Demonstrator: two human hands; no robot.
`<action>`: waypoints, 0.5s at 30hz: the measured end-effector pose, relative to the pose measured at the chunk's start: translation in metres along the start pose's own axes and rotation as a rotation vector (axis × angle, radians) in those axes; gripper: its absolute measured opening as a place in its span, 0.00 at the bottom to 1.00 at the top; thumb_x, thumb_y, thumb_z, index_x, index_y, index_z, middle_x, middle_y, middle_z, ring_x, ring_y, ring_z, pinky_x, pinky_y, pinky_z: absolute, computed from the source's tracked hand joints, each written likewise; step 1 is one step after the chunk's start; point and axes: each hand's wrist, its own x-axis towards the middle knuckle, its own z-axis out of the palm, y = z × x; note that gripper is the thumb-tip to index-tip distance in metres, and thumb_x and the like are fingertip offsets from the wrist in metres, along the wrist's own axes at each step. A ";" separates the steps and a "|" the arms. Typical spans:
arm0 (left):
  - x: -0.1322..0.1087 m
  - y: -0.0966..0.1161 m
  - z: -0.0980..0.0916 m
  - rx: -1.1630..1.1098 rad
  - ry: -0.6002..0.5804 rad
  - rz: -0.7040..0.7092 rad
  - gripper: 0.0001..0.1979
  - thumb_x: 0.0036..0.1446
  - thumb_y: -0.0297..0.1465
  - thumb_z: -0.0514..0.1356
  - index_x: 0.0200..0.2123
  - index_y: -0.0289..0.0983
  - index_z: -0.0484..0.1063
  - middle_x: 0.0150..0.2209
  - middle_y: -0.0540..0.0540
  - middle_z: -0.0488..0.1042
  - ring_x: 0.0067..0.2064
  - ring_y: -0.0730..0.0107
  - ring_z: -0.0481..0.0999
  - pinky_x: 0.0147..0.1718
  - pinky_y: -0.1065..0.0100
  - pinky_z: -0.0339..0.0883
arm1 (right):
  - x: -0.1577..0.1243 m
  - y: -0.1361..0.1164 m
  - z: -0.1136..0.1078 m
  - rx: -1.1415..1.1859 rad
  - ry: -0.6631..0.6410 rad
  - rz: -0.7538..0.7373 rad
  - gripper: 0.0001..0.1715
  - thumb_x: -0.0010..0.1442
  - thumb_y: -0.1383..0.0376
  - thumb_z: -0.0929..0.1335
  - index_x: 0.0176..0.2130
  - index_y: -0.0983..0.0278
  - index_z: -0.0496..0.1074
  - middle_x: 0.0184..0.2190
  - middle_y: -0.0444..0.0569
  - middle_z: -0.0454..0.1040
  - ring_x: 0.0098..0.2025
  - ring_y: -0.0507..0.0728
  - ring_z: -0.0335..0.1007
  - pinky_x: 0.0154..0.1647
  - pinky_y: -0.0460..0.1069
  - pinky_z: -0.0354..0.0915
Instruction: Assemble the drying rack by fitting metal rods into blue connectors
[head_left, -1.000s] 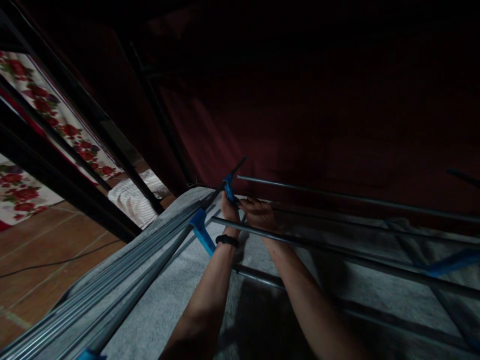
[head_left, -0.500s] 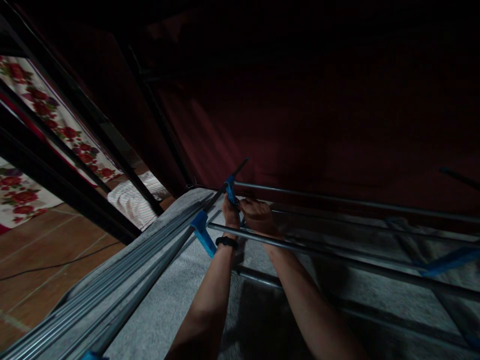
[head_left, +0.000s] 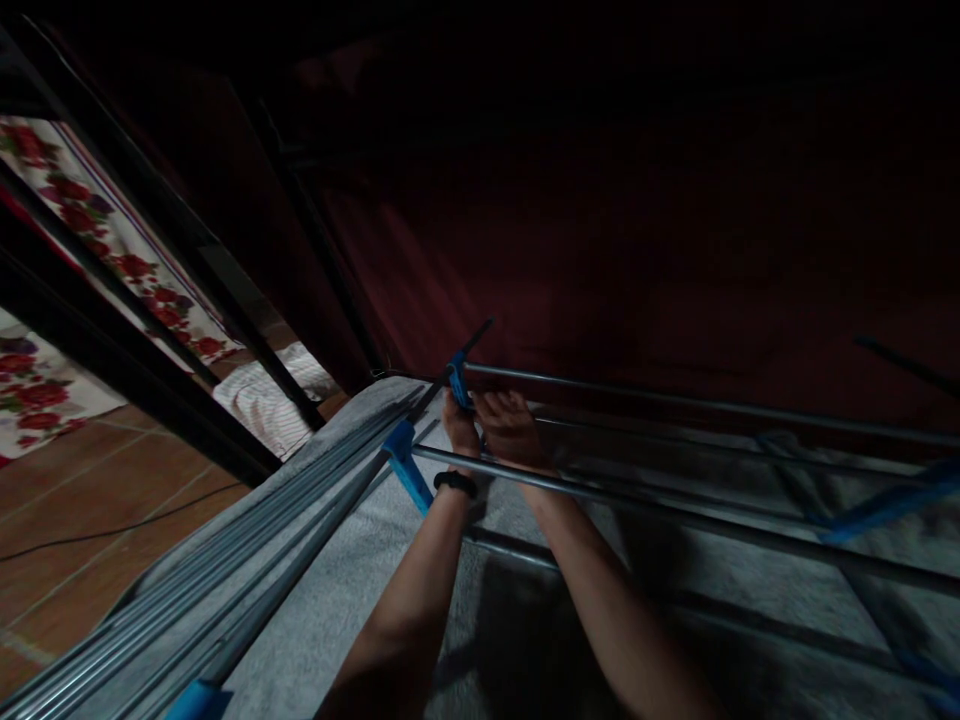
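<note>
My left hand (head_left: 459, 425), with a black band (head_left: 455, 484) at its wrist, is closed around the lower part of a blue plastic connector (head_left: 457, 378) on a metal tube frame. Close beside it, my right hand (head_left: 511, 428) has its fingers curled at the same connector; what its fingertips hold is hidden. A thin metal tube (head_left: 570, 380) runs right from this connector. Nearer to me, a second blue connector (head_left: 403, 450) joins the thick side tube (head_left: 322, 545) to a cross tube (head_left: 675, 520), which passes over my forearms.
Several loose metal tubes (head_left: 225, 575) lie on the grey fuzzy blanket (head_left: 330, 640) at left. More blue connectors (head_left: 892, 500) sit at right. Dark posts (head_left: 187, 255) stand at left, before a striped cloth (head_left: 266, 400) on the tiled floor (head_left: 112, 510). A dark red curtain (head_left: 562, 270) hangs behind.
My right hand has turned slightly, its knuckles raised more. The frame's right end has shifted a little to the left in view. My left hand stays at the far connector.
</note>
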 end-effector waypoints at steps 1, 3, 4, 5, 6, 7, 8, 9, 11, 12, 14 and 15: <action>-0.005 -0.002 -0.002 0.018 0.009 -0.014 0.20 0.71 0.30 0.41 0.25 0.41 0.56 0.24 0.51 0.59 0.29 0.71 0.61 0.30 0.70 0.62 | -0.008 0.000 -0.002 0.005 0.041 -0.005 0.22 0.71 0.67 0.59 0.61 0.63 0.68 0.55 0.54 0.75 0.53 0.60 0.68 0.60 0.57 0.61; -0.017 -0.007 -0.007 0.063 0.020 -0.043 0.21 0.72 0.32 0.38 0.25 0.42 0.55 0.25 0.49 0.61 0.31 0.69 0.65 0.33 0.69 0.65 | -0.032 -0.001 -0.005 0.022 0.092 0.004 0.25 0.69 0.70 0.60 0.63 0.62 0.67 0.60 0.54 0.72 0.57 0.60 0.66 0.62 0.57 0.60; -0.024 -0.010 -0.010 0.088 0.021 -0.055 0.20 0.72 0.32 0.39 0.26 0.41 0.57 0.27 0.48 0.64 0.34 0.68 0.68 0.35 0.68 0.66 | -0.047 -0.001 -0.007 0.033 0.097 0.012 0.25 0.68 0.71 0.61 0.62 0.61 0.68 0.60 0.53 0.71 0.58 0.60 0.66 0.62 0.57 0.60; -0.031 -0.013 -0.013 0.111 0.018 -0.065 0.19 0.71 0.32 0.41 0.27 0.41 0.59 0.30 0.47 0.67 0.37 0.66 0.70 0.37 0.67 0.67 | -0.064 -0.001 -0.008 0.046 0.090 0.015 0.24 0.68 0.72 0.61 0.60 0.60 0.69 0.59 0.52 0.72 0.59 0.60 0.66 0.63 0.57 0.60; -0.037 -0.015 -0.016 0.129 0.011 -0.071 0.17 0.71 0.32 0.42 0.30 0.40 0.63 0.34 0.45 0.70 0.42 0.65 0.71 0.41 0.66 0.68 | -0.081 -0.001 -0.009 0.057 0.077 0.033 0.24 0.67 0.73 0.61 0.59 0.60 0.71 0.58 0.51 0.73 0.60 0.60 0.66 0.63 0.57 0.61; -0.043 -0.017 -0.019 0.147 0.000 -0.072 0.14 0.70 0.31 0.44 0.35 0.39 0.66 0.39 0.43 0.72 0.46 0.64 0.72 0.45 0.66 0.68 | -0.098 0.001 -0.010 0.064 0.067 0.065 0.23 0.67 0.73 0.61 0.57 0.59 0.72 0.57 0.51 0.74 0.59 0.60 0.66 0.62 0.57 0.61; -0.048 -0.018 -0.020 0.169 -0.008 -0.070 0.12 0.70 0.30 0.45 0.41 0.39 0.67 0.46 0.41 0.73 0.51 0.64 0.71 0.49 0.66 0.67 | -0.112 0.004 -0.011 0.067 0.064 0.109 0.22 0.67 0.74 0.60 0.55 0.60 0.73 0.56 0.51 0.75 0.59 0.60 0.67 0.62 0.57 0.62; -0.052 -0.019 -0.022 0.194 -0.008 -0.067 0.12 0.69 0.28 0.45 0.48 0.39 0.66 0.52 0.40 0.72 0.56 0.65 0.70 0.54 0.65 0.66 | -0.124 0.008 -0.013 0.071 0.067 0.155 0.21 0.67 0.74 0.60 0.54 0.61 0.74 0.55 0.52 0.76 0.58 0.60 0.68 0.61 0.57 0.63; -0.059 -0.019 -0.024 0.243 0.012 -0.066 0.19 0.67 0.24 0.46 0.59 0.39 0.60 0.62 0.39 0.66 0.63 0.66 0.65 0.60 0.64 0.62 | -0.140 0.016 -0.017 0.096 0.086 0.218 0.20 0.68 0.73 0.60 0.52 0.62 0.75 0.53 0.54 0.76 0.56 0.60 0.70 0.60 0.57 0.65; -0.062 -0.019 -0.025 0.262 0.026 -0.073 0.22 0.66 0.22 0.47 0.61 0.38 0.57 0.64 0.38 0.64 0.65 0.66 0.64 0.62 0.63 0.61 | -0.144 0.019 -0.020 0.120 0.096 0.240 0.21 0.68 0.73 0.60 0.52 0.62 0.75 0.53 0.54 0.77 0.56 0.60 0.70 0.60 0.57 0.65; -0.070 -0.018 -0.027 0.277 0.038 -0.099 0.25 0.63 0.21 0.49 0.62 0.37 0.56 0.64 0.38 0.63 0.65 0.64 0.65 0.62 0.61 0.62 | -0.147 0.022 -0.026 0.183 0.104 0.273 0.22 0.68 0.73 0.59 0.52 0.61 0.75 0.51 0.53 0.77 0.55 0.60 0.71 0.59 0.57 0.67; -0.075 -0.016 -0.030 0.277 0.033 -0.113 0.24 0.62 0.22 0.50 0.62 0.38 0.57 0.64 0.38 0.64 0.64 0.63 0.66 0.61 0.62 0.63 | -0.146 0.021 -0.030 0.213 0.100 0.287 0.22 0.67 0.73 0.59 0.52 0.61 0.75 0.51 0.53 0.78 0.55 0.60 0.71 0.59 0.56 0.67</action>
